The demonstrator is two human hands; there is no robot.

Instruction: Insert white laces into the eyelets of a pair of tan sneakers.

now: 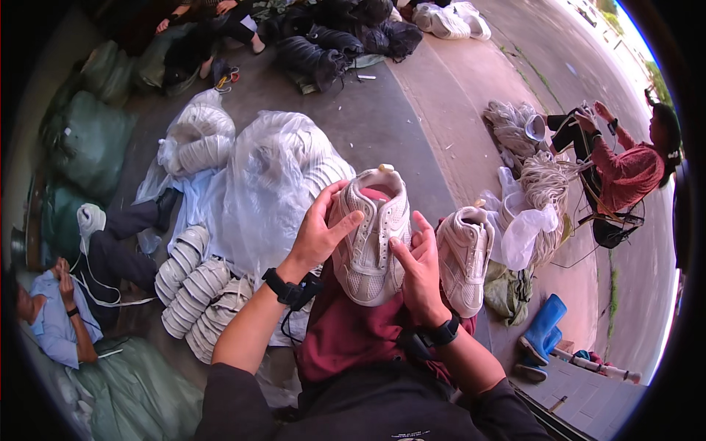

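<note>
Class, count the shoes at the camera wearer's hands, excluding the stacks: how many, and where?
2. The held shoe is in the left hand, with the right hand at its side; the second shoe is just right of that hand. Others may be hidden.

Strong daylight from right of the hands (421, 283); far-right edge past the pavement (636, 279) blown out, blue fringe at upper-right rim. Left of the hands dimmer, shadowy. Black bundles (316, 59) beyond them lose detail. Soft glare on clear plastic (254, 176), left. Shoe (371, 250) between hands fairly sharp; periphery softer. Heavy fisheye bend, black corners.
</note>
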